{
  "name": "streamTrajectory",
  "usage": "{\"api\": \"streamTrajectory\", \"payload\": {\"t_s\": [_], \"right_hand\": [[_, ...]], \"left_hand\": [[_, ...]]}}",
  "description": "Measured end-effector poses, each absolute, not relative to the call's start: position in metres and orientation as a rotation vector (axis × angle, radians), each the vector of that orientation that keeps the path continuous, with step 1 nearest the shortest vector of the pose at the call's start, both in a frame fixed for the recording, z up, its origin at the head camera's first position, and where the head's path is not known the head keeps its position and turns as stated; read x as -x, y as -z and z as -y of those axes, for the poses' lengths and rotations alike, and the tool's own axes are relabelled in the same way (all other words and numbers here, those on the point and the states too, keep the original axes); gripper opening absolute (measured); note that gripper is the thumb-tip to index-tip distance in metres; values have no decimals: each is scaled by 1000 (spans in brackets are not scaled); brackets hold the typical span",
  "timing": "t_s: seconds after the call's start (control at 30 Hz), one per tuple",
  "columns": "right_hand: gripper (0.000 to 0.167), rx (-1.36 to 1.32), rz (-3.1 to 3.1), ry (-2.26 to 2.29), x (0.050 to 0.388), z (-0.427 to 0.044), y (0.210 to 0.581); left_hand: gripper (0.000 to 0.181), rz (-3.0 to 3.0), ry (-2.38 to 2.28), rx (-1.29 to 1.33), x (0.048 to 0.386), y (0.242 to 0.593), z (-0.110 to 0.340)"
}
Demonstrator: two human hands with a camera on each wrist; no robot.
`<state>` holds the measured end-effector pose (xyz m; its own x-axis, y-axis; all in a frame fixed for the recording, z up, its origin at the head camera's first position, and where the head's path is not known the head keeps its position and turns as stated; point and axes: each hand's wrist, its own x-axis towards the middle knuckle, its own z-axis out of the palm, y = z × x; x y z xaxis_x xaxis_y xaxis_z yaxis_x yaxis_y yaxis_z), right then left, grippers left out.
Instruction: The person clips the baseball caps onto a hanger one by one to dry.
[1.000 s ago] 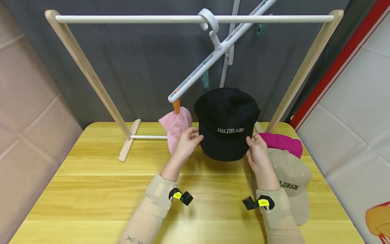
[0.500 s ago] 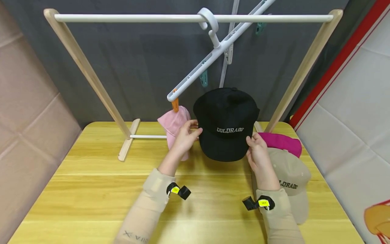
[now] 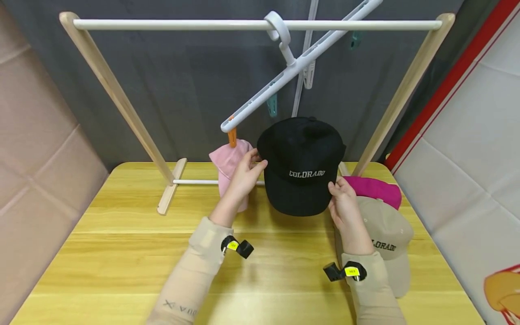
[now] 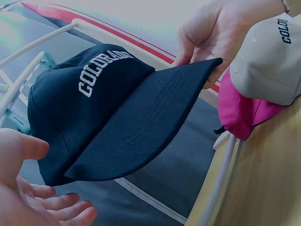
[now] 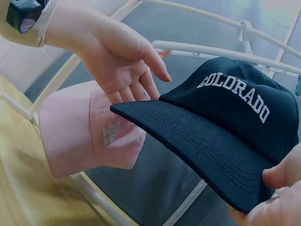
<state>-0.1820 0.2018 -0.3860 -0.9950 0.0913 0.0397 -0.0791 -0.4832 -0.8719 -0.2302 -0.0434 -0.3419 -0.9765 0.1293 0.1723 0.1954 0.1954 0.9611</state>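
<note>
A black cap (image 3: 302, 158) with white COLORADO lettering is held up below the hanger, brim down. The right hand (image 3: 345, 205) pinches the brim's right side; in the right wrist view its thumb and fingers (image 5: 277, 207) grip that corner. The left hand (image 3: 243, 176) is at the cap's left edge, and in the left wrist view its fingers (image 4: 56, 202) are spread beside the cap, thumb apart. A pink cap (image 3: 227, 160) hangs from an orange clip (image 3: 232, 137) at the near end of the white hanger (image 3: 264, 101), behind the left hand.
The hanger hooks over the white rail (image 3: 170, 25) of a wooden-legged rack (image 3: 122, 99). Teal clips (image 3: 272, 106) and a white clip (image 3: 309, 76) are on it. At the right, a beige cap (image 3: 396, 266) and a magenta cap (image 3: 378, 189) lie on the table (image 3: 122, 253).
The left hand has moved up and left along the black cap's edge, its fingers loosening from the brim. The hanger has swung slightly with the pink cap. The right hand stays in place.
</note>
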Motion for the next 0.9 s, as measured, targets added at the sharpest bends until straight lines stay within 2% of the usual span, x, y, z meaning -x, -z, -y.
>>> {"api": "streamTrajectory", "payload": {"t_s": [0.9], "right_hand": [[15,-57,1530,-2637,175,-206,386]], "left_hand": [[54,2261,1920,392,248,310,39]]}}
